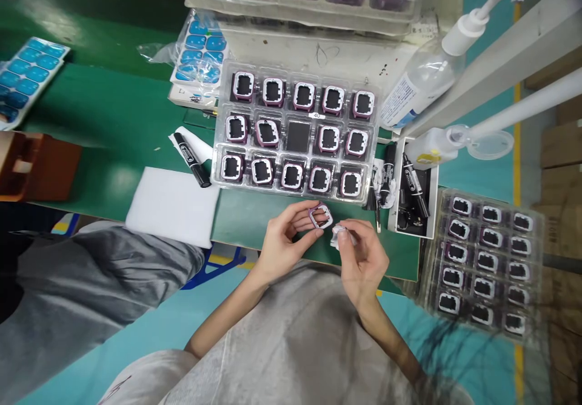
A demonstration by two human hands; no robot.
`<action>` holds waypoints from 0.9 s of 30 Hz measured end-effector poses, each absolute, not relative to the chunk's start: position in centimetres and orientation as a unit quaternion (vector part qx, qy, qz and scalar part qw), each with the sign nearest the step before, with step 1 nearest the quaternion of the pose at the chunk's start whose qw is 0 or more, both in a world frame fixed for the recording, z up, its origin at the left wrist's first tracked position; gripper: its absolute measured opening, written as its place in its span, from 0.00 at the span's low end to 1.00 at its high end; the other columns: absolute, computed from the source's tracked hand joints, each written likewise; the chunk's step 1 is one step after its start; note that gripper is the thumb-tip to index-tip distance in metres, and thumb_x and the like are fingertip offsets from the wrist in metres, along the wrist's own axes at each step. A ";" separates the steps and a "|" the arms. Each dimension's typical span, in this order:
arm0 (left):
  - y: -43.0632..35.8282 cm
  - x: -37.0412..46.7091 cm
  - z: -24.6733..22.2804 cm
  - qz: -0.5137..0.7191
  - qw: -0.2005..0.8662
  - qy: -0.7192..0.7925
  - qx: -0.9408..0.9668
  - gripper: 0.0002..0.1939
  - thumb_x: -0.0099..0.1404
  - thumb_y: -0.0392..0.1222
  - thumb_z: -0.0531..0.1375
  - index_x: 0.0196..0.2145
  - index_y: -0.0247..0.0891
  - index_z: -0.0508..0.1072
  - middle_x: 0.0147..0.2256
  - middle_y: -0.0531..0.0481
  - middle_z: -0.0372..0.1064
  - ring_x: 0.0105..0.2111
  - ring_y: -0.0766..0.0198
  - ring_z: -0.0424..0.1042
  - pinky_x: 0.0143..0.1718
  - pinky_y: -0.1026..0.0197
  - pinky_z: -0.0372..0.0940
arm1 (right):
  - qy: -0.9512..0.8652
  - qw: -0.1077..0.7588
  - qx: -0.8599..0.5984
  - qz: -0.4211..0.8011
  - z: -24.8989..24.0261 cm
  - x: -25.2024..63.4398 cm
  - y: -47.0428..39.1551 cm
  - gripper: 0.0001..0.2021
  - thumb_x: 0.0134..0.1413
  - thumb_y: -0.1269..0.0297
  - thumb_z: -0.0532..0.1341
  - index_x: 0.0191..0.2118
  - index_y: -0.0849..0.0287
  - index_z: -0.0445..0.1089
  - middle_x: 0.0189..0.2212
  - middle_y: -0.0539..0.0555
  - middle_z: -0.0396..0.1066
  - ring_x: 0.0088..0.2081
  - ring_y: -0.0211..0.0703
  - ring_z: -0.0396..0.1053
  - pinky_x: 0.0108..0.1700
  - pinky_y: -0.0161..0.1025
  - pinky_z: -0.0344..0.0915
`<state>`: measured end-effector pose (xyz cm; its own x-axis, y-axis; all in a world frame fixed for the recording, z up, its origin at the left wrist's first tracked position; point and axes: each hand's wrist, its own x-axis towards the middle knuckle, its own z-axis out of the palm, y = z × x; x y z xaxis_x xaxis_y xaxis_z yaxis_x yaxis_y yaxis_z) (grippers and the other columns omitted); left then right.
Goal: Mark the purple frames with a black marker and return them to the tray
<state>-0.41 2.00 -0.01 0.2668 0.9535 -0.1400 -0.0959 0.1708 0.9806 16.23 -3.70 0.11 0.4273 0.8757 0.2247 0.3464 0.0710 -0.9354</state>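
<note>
My left hand (pixel 290 235) is closed on a small purple watch-case frame (pixel 321 216) with a white inner rim, gripping it between thumb and fingers. Just to the right, my right hand (pixel 362 256) pinches a crumpled white cloth or tissue (pixel 337 237), close to the frame but seemingly apart from it. Beyond both hands lies a clear plastic tray (pixel 291 194) holding rows of similar frames. One pocket (pixel 298 136) in its middle row has no frame in it and shows a dark bottom.
A black marker (pixel 193 161) and a white foam sheet (pixel 170 205) lie left. At right stand a white box (pixel 413 230) of markers, a pump bottle (pixel 430 71) and another filled tray (pixel 536 259). A person's grey-clothed leg (pixel 113 290) is at left.
</note>
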 end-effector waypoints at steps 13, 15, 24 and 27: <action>1.1 -0.4 -0.7 0.446 0.644 0.406 0.471 0.24 0.70 0.43 0.81 0.60 0.42 0.83 0.55 0.40 0.89 0.54 0.51 0.91 0.62 0.50 0.85 | -0.394 0.514 -0.660 0.380 2.9 15.1 -2.9 0.07 0.68 0.53 0.73 0.44 0.48 0.84 0.33 0.47 0.83 0.31 0.40 0.77 0.35 0.40 0.75; 1.1 -0.4 -0.7 0.445 0.643 0.406 0.473 0.23 0.71 0.43 0.80 0.60 0.42 0.82 0.56 0.40 0.89 0.55 0.51 0.91 0.63 0.50 0.85 | -0.429 0.491 -0.667 0.360 3.0 15.1 -2.5 0.07 0.70 0.53 0.70 0.44 0.48 0.84 0.34 0.47 0.81 0.32 0.41 0.75 0.36 0.41 0.74; 1.1 0.0 -0.9 0.474 0.630 0.416 0.453 0.22 0.71 0.45 0.80 0.58 0.41 0.83 0.52 0.39 0.90 0.54 0.50 0.91 0.60 0.51 0.87 | -0.551 0.469 -0.658 0.208 1.9 14.2 -2.6 0.13 0.70 0.61 0.69 0.57 0.42 0.82 0.47 0.51 0.86 0.48 0.51 0.81 0.49 0.52 0.81; 1.1 0.2 -1.0 0.487 0.626 0.429 0.433 0.24 0.66 0.45 0.83 0.55 0.41 0.84 0.50 0.41 0.90 0.52 0.50 0.92 0.58 0.53 0.87 | -0.551 0.485 -0.651 0.193 1.6 13.8 -2.7 0.15 0.70 0.64 0.68 0.57 0.40 0.83 0.47 0.51 0.85 0.50 0.50 0.82 0.50 0.52 0.82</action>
<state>0.20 1.09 -0.96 0.1571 0.9808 -0.1154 -0.2378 0.1510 0.9595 13.79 -2.72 1.58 0.3193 0.9044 0.2831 0.5295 0.0776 -0.8448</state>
